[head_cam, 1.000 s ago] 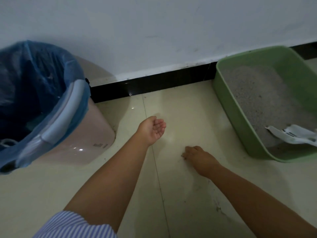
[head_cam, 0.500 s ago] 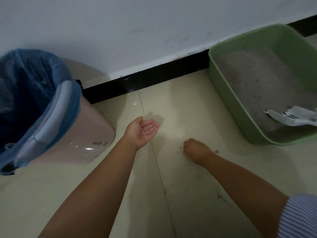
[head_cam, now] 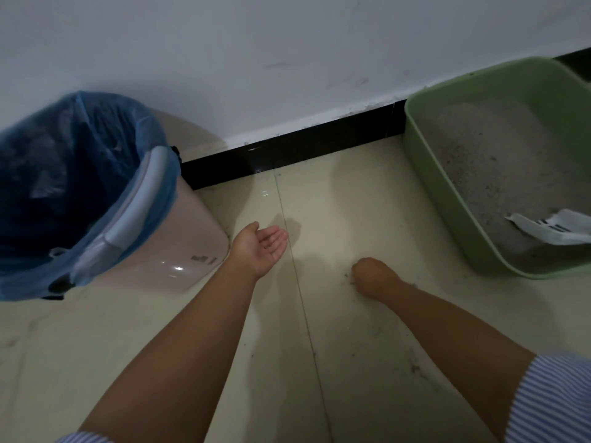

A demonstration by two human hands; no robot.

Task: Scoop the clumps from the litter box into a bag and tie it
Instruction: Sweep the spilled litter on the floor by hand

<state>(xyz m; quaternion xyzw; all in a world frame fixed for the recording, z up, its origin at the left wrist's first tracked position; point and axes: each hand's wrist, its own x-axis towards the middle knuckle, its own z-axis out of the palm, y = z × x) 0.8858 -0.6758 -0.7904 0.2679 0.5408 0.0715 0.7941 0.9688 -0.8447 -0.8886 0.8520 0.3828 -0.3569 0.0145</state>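
Observation:
A green litter box [head_cam: 447, 199] with grey litter sits on the floor at the right, against the wall. A white slotted scoop [head_cam: 550, 230] lies in its near corner. At the left stands a pink bin [head_cam: 179, 251] lined with a blue bag [head_cam: 73, 174], its mouth wide. My left hand [head_cam: 262, 247] is held palm up and cupped over the floor beside the bin, with a few small grains on the palm. My right hand [head_cam: 371, 276] rests on the tiles with fingers curled down over scattered litter grains [head_cam: 350, 279]; what the fingertips pinch is hidden.
Pale floor tiles with a grout line [head_cam: 300, 282] run between my forearms. A black skirting board [head_cam: 287, 155] and white wall close the far side. Dust specks [head_cam: 415, 367] lie on the floor near my right forearm.
My left hand has uncurled from a loose cup to a flat open palm. My right hand's fingers have curled tighter on the floor. The view has shifted, so the box sits further right.

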